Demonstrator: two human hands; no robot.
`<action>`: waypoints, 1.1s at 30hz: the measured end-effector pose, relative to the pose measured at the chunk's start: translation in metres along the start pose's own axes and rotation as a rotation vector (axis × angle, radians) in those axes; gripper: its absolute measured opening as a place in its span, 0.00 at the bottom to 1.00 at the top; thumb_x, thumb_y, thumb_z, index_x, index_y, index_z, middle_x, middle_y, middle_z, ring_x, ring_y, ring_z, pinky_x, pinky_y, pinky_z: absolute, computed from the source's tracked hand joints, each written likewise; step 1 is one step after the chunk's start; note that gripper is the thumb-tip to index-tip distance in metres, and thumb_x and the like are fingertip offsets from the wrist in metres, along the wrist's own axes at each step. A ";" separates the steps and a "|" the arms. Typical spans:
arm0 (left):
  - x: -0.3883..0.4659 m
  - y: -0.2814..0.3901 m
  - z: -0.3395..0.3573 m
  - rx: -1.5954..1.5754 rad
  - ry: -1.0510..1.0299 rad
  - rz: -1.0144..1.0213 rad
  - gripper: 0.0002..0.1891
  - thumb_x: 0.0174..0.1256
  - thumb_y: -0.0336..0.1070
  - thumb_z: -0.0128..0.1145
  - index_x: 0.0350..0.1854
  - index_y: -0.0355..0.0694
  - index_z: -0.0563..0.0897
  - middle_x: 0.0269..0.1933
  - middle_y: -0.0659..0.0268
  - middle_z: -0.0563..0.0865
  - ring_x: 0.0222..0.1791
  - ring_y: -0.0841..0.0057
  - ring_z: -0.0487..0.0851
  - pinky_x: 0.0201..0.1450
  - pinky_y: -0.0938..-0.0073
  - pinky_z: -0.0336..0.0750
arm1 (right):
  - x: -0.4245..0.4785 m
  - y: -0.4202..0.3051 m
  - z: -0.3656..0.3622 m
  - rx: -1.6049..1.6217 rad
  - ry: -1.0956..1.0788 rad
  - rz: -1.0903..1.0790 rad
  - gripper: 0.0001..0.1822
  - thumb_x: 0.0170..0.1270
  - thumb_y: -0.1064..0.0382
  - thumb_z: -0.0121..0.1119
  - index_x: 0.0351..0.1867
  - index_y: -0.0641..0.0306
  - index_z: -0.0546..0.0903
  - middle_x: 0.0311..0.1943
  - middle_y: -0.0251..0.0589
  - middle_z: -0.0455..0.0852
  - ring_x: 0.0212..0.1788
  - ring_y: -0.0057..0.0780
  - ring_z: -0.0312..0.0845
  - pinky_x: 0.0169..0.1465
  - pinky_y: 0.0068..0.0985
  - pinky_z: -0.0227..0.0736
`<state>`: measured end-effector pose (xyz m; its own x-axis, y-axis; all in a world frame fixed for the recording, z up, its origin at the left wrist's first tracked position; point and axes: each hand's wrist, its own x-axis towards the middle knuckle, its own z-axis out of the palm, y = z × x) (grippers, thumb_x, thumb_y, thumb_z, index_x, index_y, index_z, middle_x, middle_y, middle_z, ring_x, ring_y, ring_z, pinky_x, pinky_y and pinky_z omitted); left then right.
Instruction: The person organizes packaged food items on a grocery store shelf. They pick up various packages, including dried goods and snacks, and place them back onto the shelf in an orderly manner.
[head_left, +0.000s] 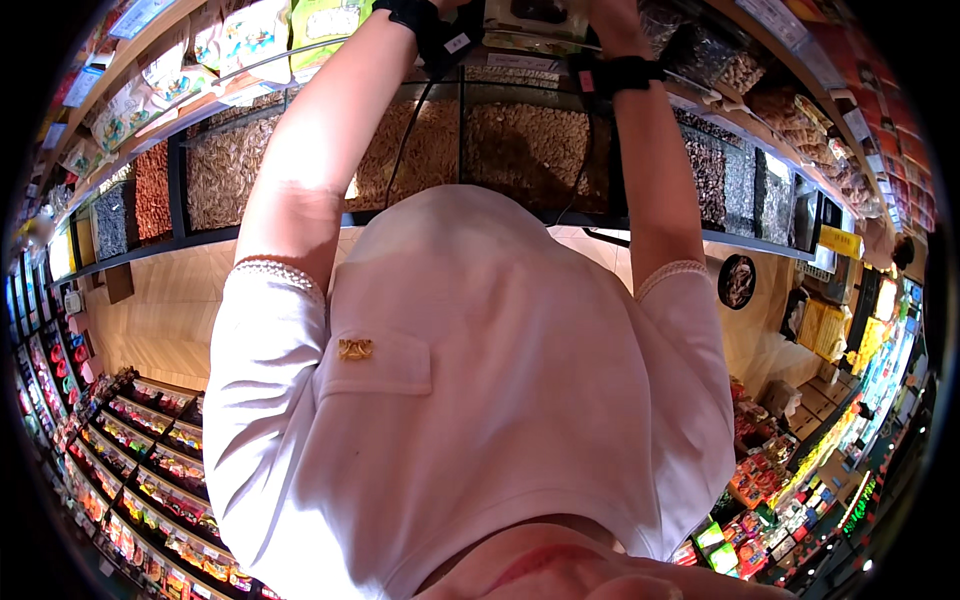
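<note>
Both of my arms reach up to a shelf at the top edge. A package with a dark oval window stands there between my hands. Of my left hand only a sliver shows beside the package, its fingers cut off by the frame. My right hand is at the package's right side; its fingertips are out of view, so a grip cannot be confirmed. Each wrist wears a black strap, on the left and the right. Thin cables run down from them.
Below the shelf, bins of dried seeds or nuts stretch across in front of me. Green-and-white bags stand on the shelf at left, behind a thin rail. Behind me are tiered racks of packaged goods and a wood-patterned floor.
</note>
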<state>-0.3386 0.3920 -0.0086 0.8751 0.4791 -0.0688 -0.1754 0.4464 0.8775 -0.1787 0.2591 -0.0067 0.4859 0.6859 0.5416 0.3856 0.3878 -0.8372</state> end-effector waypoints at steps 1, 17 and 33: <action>0.010 -0.007 -0.017 0.408 -0.027 0.321 0.11 0.60 0.29 0.57 0.45 0.42 0.83 0.43 0.60 0.87 0.46 0.64 0.83 0.49 0.68 0.76 | 0.003 0.000 -0.002 -0.127 -0.015 0.013 0.19 0.67 0.66 0.60 0.58 0.67 0.76 0.48 0.40 0.82 0.53 0.34 0.74 0.60 0.32 0.68; 0.039 -0.036 -0.002 -0.438 0.114 0.075 0.11 0.72 0.51 0.52 0.41 0.51 0.79 0.32 0.74 0.77 0.32 0.77 0.74 0.34 0.71 0.71 | -0.034 -0.012 -0.021 0.272 0.242 0.398 0.10 0.66 0.64 0.59 0.44 0.65 0.85 0.38 0.33 0.86 0.37 0.20 0.81 0.32 0.21 0.74; 0.035 -0.031 0.008 -0.462 0.013 -0.068 0.38 0.61 0.73 0.53 0.62 0.45 0.76 0.52 0.62 0.84 0.49 0.59 0.80 0.51 0.56 0.75 | -0.036 -0.015 -0.013 0.436 0.073 0.312 0.12 0.72 0.60 0.54 0.50 0.63 0.82 0.36 0.29 0.85 0.33 0.18 0.79 0.34 0.19 0.71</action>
<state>-0.2992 0.3889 -0.0348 0.8865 0.4449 -0.1276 -0.3025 0.7656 0.5677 -0.1921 0.2206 -0.0127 0.5842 0.7710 0.2536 -0.1393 0.4031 -0.9045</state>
